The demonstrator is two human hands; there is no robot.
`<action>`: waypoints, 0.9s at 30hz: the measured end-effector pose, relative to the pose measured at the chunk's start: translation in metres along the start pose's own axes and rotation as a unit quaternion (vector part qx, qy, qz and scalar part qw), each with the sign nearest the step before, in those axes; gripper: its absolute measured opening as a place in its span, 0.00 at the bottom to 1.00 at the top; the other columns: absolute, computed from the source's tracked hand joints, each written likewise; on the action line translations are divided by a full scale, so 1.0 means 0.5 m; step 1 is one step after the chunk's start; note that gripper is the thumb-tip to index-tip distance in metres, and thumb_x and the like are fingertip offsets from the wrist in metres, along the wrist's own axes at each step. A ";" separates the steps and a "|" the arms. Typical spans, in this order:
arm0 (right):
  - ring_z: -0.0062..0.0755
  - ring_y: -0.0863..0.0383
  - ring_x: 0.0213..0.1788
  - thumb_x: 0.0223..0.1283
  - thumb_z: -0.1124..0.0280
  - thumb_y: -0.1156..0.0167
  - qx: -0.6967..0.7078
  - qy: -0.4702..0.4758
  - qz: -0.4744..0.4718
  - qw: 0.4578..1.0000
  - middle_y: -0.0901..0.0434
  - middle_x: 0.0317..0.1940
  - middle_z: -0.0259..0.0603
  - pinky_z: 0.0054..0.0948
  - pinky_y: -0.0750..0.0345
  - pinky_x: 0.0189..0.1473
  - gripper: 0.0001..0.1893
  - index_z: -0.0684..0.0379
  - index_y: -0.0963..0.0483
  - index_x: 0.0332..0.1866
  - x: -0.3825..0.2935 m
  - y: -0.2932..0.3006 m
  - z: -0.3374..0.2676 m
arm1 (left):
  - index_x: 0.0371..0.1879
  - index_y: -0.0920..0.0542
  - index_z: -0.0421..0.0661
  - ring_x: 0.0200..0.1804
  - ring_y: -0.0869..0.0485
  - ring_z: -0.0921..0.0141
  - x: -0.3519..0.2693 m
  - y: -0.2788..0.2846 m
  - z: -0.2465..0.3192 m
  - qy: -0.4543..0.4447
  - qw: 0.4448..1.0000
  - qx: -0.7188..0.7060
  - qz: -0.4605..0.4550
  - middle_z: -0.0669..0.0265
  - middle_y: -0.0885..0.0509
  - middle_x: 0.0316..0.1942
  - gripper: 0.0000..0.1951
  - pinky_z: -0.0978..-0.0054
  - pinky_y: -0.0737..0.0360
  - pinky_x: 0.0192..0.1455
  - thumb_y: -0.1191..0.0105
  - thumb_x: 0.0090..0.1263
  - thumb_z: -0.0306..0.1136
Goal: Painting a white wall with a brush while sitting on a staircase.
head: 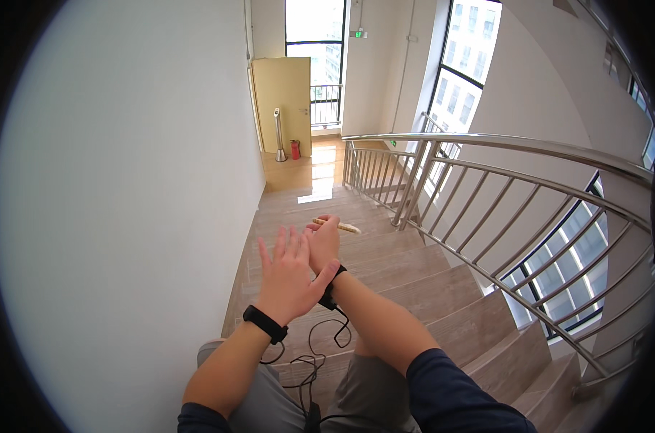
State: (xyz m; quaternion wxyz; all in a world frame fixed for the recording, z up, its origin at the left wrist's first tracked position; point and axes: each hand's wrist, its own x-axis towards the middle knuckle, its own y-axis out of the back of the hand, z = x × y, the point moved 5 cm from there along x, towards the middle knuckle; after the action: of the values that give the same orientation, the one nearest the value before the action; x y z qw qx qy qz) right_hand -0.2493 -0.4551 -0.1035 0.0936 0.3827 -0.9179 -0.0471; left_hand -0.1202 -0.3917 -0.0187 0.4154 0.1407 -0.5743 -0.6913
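Note:
My right hand point(325, 246) is closed around a slim light-brown stick point(345, 226) with a whitish end, maybe a small brush; it is too small to be sure. The whitish end points to the right. Just left of it, my left hand point(285, 273) is held flat, back up, with its fingers spread and nothing in it. Its thumb overlaps my right wrist in the picture, and I cannot tell whether they touch. Each wrist wears a black band, the left band point(265, 325) in full sight and the right band point(330, 292) partly hidden. A thin black cable point(312, 360) hangs below them.
Stone-look stairs point(414, 260) descend ahead to a landing. A white wall point(127, 189) rises at left, and a metal railing point(484, 178) curves along the right. On the landing are a yellow door point(284, 92), a fire extinguisher point(295, 150) and a metal stand point(279, 135).

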 end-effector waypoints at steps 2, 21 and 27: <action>0.46 0.11 0.42 0.62 0.77 0.37 -0.022 0.010 0.020 1.000 0.14 0.39 0.51 0.41 0.16 0.46 0.21 0.67 0.35 0.57 0.012 0.003 0.010 | 0.74 0.34 0.29 0.84 0.47 0.45 -0.004 -0.001 0.005 -0.012 1.000 0.006 0.004 0.38 0.37 0.78 0.44 0.37 0.62 0.82 0.58 0.79 0.63; 0.44 0.15 0.39 0.63 0.75 0.36 -0.035 -0.084 -0.014 0.996 0.18 0.41 0.53 0.40 0.16 0.42 0.23 0.68 0.37 0.58 0.018 -0.016 0.063 | 0.74 0.32 0.31 0.84 0.48 0.47 0.003 -0.050 -0.008 0.030 0.998 0.015 -0.050 0.40 0.39 0.79 0.46 0.36 0.63 0.82 0.63 0.79 0.68; 0.56 0.12 0.46 0.63 0.70 0.32 -0.012 -0.109 -0.077 0.991 0.16 0.44 0.62 0.47 0.18 0.49 0.26 0.68 0.37 0.59 -0.015 -0.060 0.076 | 0.76 0.34 0.32 0.85 0.50 0.49 0.020 -0.062 -0.068 0.095 0.991 -0.001 -0.089 0.40 0.39 0.80 0.48 0.36 0.64 0.82 0.64 0.78 0.69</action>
State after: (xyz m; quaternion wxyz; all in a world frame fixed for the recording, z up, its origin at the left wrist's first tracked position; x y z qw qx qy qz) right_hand -0.2312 -0.4703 -0.1464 -0.0062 0.4439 -0.8897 -0.1062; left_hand -0.1161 -0.4225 -0.0541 0.4049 0.2558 -0.5168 -0.7096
